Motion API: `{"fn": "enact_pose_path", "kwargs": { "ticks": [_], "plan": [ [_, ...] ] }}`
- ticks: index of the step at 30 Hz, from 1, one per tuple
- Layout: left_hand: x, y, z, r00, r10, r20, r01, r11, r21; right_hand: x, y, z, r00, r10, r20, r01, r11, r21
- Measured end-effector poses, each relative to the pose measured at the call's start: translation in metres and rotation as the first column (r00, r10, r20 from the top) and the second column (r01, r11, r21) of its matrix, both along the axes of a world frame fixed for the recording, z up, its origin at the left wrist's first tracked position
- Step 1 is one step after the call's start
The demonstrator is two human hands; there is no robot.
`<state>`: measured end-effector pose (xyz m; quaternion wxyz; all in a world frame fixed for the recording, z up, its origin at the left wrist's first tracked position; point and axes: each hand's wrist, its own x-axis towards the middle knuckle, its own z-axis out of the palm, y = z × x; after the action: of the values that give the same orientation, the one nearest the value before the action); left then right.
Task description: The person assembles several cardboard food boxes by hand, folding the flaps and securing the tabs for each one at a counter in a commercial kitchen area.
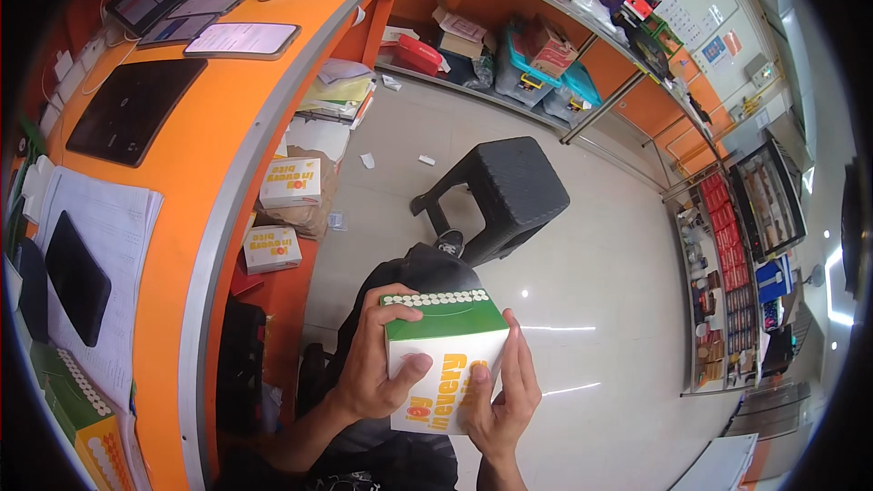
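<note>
A white cardboard food box (436,368) with a green top and yellow lettering is held above my lap, between both hands. My left hand (382,361) grips its left side, with the thumb on the white face and the fingers over the green edge. Against the right side lies my right hand (505,389), its thumb on the lettered face and its fingers extended along the side. The box looks closed; its underside and far side are hidden.
An orange desk (225,129) at left bears phones, a black tablet (136,109) and papers (95,218). Similar white boxes (291,183) sit on the shelf below it. A black plastic stool (511,184) stands ahead on the tiled floor. Metal shelving (477,92) holds bins behind.
</note>
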<state>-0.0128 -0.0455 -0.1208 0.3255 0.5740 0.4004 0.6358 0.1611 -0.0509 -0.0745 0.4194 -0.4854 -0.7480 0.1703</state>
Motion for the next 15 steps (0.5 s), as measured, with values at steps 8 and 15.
{"fn": "enact_pose_path", "kwargs": {
  "ticks": [8,15],
  "plan": [
    [0.006,-0.002,-0.004,0.888,0.176,0.424,-0.17,0.984,-0.052,0.003,0.012,0.009,0.977,0.039,-0.209,-0.09,0.966,-0.241],
    [-0.025,0.01,-0.008,0.99,0.044,0.131,-0.046,0.999,0.019,0.058,0.027,0.022,0.962,0.272,-0.029,-0.263,0.892,-0.367]
  ]
}}
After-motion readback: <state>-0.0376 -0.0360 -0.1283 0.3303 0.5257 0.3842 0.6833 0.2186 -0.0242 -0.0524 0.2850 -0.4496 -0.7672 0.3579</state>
